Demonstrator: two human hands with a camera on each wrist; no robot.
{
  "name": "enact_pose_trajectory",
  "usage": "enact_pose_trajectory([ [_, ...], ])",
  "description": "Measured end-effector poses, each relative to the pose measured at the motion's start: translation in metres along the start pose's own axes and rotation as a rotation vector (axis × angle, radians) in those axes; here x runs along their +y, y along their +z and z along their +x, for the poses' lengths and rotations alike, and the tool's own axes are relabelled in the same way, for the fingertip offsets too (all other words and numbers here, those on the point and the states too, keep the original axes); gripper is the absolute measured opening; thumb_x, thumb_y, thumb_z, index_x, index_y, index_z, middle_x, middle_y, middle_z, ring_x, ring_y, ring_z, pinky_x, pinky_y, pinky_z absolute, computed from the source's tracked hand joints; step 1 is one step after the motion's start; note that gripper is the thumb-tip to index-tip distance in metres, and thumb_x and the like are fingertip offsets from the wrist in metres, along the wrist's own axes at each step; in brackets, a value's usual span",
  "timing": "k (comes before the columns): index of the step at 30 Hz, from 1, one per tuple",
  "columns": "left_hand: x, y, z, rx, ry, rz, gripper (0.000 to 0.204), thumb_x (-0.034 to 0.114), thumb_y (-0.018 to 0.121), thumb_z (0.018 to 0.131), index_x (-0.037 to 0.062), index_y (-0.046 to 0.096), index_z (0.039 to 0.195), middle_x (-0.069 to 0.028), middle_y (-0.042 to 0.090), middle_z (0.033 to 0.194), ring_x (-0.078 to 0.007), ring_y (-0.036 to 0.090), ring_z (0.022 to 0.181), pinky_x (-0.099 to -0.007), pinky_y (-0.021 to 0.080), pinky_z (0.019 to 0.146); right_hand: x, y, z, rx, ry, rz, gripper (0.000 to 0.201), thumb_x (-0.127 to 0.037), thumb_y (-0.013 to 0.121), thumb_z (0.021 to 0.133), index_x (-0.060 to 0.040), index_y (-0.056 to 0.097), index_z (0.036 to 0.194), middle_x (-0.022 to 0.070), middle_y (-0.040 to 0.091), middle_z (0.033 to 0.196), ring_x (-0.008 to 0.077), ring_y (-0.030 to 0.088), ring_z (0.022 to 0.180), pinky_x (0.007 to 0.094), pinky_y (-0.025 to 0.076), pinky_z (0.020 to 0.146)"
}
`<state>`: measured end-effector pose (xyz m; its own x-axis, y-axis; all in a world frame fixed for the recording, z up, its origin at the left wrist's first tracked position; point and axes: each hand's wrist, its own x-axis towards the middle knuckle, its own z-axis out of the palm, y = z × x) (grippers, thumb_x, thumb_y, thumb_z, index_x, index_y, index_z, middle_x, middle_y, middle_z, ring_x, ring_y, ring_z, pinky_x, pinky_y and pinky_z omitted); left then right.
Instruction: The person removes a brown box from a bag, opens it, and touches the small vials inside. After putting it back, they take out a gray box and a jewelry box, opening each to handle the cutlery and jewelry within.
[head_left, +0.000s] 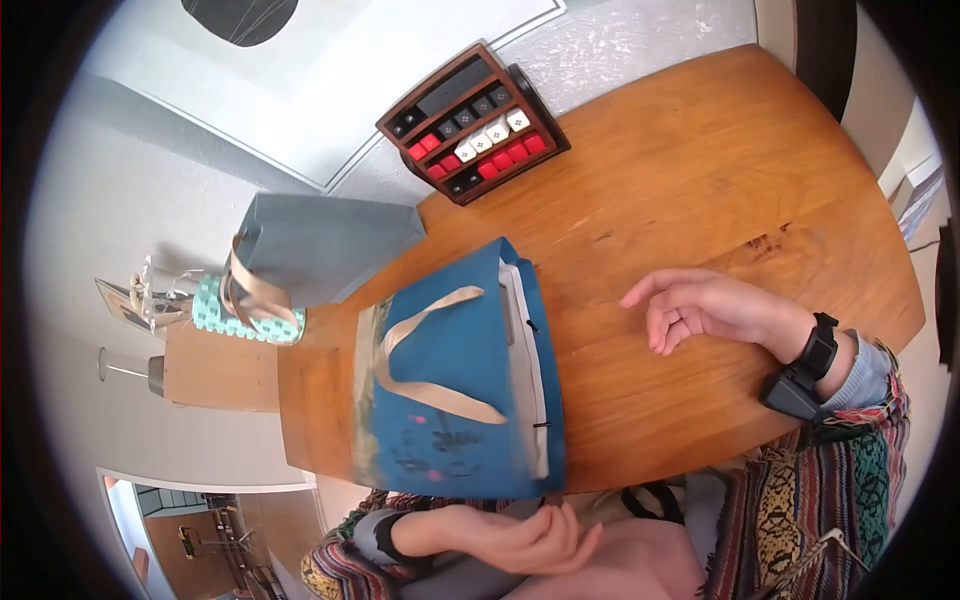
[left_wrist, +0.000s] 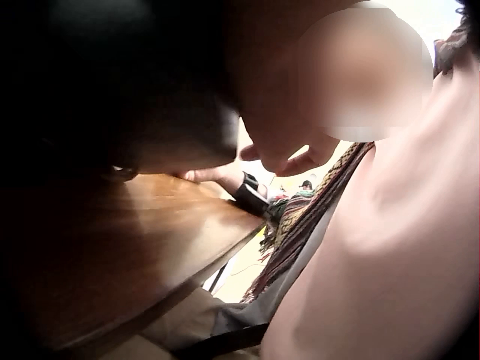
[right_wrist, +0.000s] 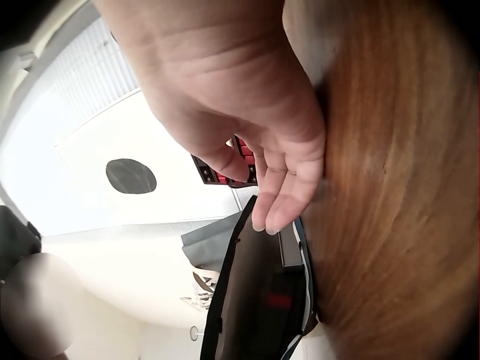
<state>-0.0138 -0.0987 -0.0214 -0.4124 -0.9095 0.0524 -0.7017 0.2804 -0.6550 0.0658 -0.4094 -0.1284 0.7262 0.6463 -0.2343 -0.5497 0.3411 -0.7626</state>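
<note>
A blue paper gift bag (head_left: 450, 340) lies on its side on the wooden table (head_left: 690, 200), its mouth towards my right hand. A cream ribbon handle (head_left: 440, 397) loops over its upper face. Pale edges show just inside the mouth. In the right wrist view the bag's dark interior (right_wrist: 255, 300) shows a small red patch. My right hand (head_left: 710, 308) hovers beside the mouth, fingers loosely bent and holding nothing. Near my lap, by the bag's near edge, my left hand (head_left: 510, 538) hangs with relaxed fingers and nothing in them; in the left wrist view it is mostly dark.
At the back, against the wall, stands a wooden rack (head_left: 455, 88) with rows of red, white and black cube-like pieces. A grey bag (head_left: 330, 240) stands at the back left, by a mint-green woven basket (head_left: 215, 310). A patterned shawl (head_left: 780, 490) hangs near the table's front edge.
</note>
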Motion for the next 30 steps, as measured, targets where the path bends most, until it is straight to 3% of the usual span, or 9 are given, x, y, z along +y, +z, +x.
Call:
enact_pose_trajectory([
  [3,-0.009,-0.019,0.003,0.012,-0.099,-0.031,0.025,0.026,0.05,0.09,0.0143,0.063,0.109,0.0015,0.059,0.087,-0.0108,0.054,0.081,-0.0274,0.044,0.08,0.002,-0.001,0.0,-0.01,-0.012,-0.016,0.034,-0.014,0.043,0.1,0.0015,0.051,0.128,0.0084,0.067,0.089,0.0166,0.067,0.086,0.029,0.055,0.079],
  [7,-0.022,-0.034,-0.018,-0.702,-0.65,0.003,0.025,0.022,0.06,0.08,0.0231,0.065,0.104,-0.003,0.061,0.104,-0.0235,0.057,0.092,-0.0425,0.043,0.083,0.004,-0.002,0.002,-0.012,-0.012,-0.03,0.033,-0.015,0.043,0.1,0.0012,0.051,0.128,0.0085,0.067,0.09,0.0164,0.067,0.086,0.0281,0.055,0.08],
  [9,-0.036,-0.016,-0.093,-0.46,-0.927,0.258,0.038,0.021,0.058,0.083,0.0144,0.064,0.12,-0.0121,0.056,0.121,-0.0335,0.05,0.114,-0.0482,0.039,0.094,0.005,-0.002,0.001,-0.011,-0.012,-0.038,0.033,-0.015,0.043,0.1,0.0012,0.051,0.128,0.0085,0.067,0.09,0.0163,0.067,0.086,0.0277,0.055,0.079],
  [11,-0.049,-0.014,-0.151,-0.498,-1.171,0.173,0.05,0.028,0.054,0.089,0.0064,0.053,0.135,-0.0167,0.048,0.135,-0.0355,0.045,0.126,-0.05,0.032,0.106,0.005,-0.002,0.002,-0.011,-0.015,-0.052,0.034,-0.015,0.043,0.1,0.0012,0.051,0.128,0.0084,0.067,0.089,0.0162,0.067,0.086,0.0276,0.055,0.079],
  [15,-0.015,-0.028,-0.206,0.05,-1.873,-0.552,0.07,0.046,0.051,0.094,-0.0005,0.038,0.144,-0.0197,0.041,0.146,-0.0358,0.035,0.138,-0.0442,0.024,0.115,0.006,-0.005,0.003,-0.01,-0.014,-0.007,0.034,-0.014,0.044,0.099,0.0013,0.051,0.128,0.008,0.067,0.087,0.0162,0.067,0.084,0.0283,0.055,0.078],
  [18,0.003,-0.053,-0.197,-0.371,-1.588,-0.613,0.072,0.047,0.052,0.093,-0.0005,0.037,0.146,-0.0213,0.04,0.147,-0.0365,0.037,0.137,-0.0441,0.027,0.114,0.001,0.001,0.001,0.011,0.008,-0.011,0.033,-0.013,0.044,0.098,0.0013,0.052,0.127,0.0079,0.067,0.086,0.0163,0.067,0.084,0.0286,0.055,0.077],
  [22,0.026,-0.058,-0.196,-0.674,-1.41,-0.311,0.075,0.02,0.07,0.083,0.0032,0.036,0.147,-0.0203,0.043,0.145,-0.0376,0.042,0.132,-0.0446,0.034,0.108,-0.003,0.004,0.002,0.022,0.025,-0.014,0.033,-0.012,0.044,0.098,0.0014,0.052,0.127,0.0081,0.067,0.086,0.0167,0.067,0.084,0.0285,0.055,0.077],
  [23,0.029,-0.055,-0.198,-0.653,-1.369,-0.203,0.073,0.006,0.068,0.08,0.0055,0.039,0.146,-0.0177,0.046,0.142,-0.0372,0.047,0.125,-0.0448,0.037,0.104,-0.003,0.004,0.002,0.024,0.024,-0.011,0.033,-0.012,0.044,0.098,0.0014,0.052,0.127,0.0082,0.067,0.086,0.0168,0.067,0.084,0.0285,0.055,0.076],
  [30,0.021,-0.06,-0.239,-0.748,-1.422,0.045,0.059,-0.004,0.061,0.075,0.0088,0.056,0.132,-0.0147,0.065,0.113,-0.0338,0.061,0.102,-0.0455,0.047,0.09,-0.002,0.001,0.001,0.019,0.006,-0.002,0.033,-0.012,0.044,0.098,0.0015,0.052,0.127,0.0085,0.067,0.086,0.017,0.067,0.084,0.0286,0.056,0.077],
])
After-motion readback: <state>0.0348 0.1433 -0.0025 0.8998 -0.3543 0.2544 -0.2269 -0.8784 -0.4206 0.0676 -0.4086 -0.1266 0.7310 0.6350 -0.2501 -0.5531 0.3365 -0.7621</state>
